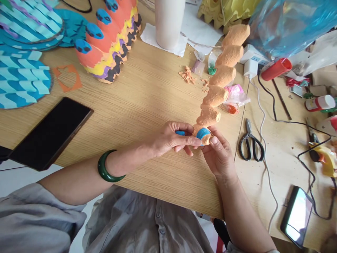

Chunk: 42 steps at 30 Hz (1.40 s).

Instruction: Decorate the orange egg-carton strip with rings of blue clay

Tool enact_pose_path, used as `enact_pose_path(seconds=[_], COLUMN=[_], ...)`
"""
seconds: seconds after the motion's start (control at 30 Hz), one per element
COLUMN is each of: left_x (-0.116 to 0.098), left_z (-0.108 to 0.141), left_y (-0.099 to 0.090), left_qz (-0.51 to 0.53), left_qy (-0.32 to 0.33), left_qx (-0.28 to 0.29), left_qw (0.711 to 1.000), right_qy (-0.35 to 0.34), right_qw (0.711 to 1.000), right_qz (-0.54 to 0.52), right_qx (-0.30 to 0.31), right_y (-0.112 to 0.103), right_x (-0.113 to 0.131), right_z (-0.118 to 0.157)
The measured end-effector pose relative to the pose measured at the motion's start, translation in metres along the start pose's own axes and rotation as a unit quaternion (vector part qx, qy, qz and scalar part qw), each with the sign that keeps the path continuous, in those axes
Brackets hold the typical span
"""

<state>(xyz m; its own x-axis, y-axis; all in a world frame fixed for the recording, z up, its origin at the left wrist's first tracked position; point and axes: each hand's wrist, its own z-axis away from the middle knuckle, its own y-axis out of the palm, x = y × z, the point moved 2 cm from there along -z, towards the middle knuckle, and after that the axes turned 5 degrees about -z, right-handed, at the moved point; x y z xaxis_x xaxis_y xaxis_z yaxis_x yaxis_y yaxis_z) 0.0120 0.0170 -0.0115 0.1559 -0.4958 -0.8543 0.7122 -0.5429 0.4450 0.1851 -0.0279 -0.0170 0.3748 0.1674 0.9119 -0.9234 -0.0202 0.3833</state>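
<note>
A long bumpy orange piece (221,77), made of several rounded lobes, slants up and away from my hands. On its nearest lobe sits a blue patch (203,133). My left hand (175,138), below a green bangle, has its thumb pressed against that patch, and a small blue bit (180,133) shows between its fingers. My right hand (219,151) grips the near end of the orange piece from the right, thumb on the lobe's edge.
Black-handled scissors (250,142) and a white cable lie to the right. A dark phone (51,133) rests at left, below a painted orange carton piece (105,42). A white cylinder (169,23) stands at the back.
</note>
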Motion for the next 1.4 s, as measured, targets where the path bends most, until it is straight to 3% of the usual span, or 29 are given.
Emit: enact_pose_path(seconds=[0.27, 0.7, 0.9, 1.1, 1.17, 1.3, 1.4], left_x=[-0.001, -0.007, -0.003, -0.002, 0.000, 0.001, -0.003], left_z=[0.003, 0.000, -0.002, -0.001, -0.002, -0.003, -0.003], left_y=[-0.002, -0.006, -0.009, -0.009, -0.008, -0.007, -0.005], left_qz=[0.007, 0.037, 0.043, 0.015, 0.011, -0.008, -0.002], left_qy=[-0.003, -0.085, -0.095, -0.100, -0.092, -0.056, -0.050], left_qx=[0.033, 0.061, 0.072, 0.055, 0.059, 0.015, 0.045], left_qw=[0.999, 0.994, 0.992, 0.993, 0.994, 0.998, 0.998], right_qy=[-0.048, -0.152, -0.220, -0.286, -0.300, -0.238, -0.193], right_qw=[0.996, 0.969, 0.930, 0.857, 0.846, 0.899, 0.946], right_qz=[0.070, 0.193, 0.291, 0.421, 0.431, 0.364, 0.259], right_qx=[-0.004, 0.020, 0.048, 0.086, 0.088, 0.040, 0.021], right_y=[-0.003, 0.001, -0.001, 0.009, 0.010, 0.006, 0.004], right_x=[0.005, 0.012, 0.008, 0.015, 0.013, 0.003, 0.000], right_z=[0.004, 0.016, 0.018, 0.017, 0.017, 0.013, 0.010])
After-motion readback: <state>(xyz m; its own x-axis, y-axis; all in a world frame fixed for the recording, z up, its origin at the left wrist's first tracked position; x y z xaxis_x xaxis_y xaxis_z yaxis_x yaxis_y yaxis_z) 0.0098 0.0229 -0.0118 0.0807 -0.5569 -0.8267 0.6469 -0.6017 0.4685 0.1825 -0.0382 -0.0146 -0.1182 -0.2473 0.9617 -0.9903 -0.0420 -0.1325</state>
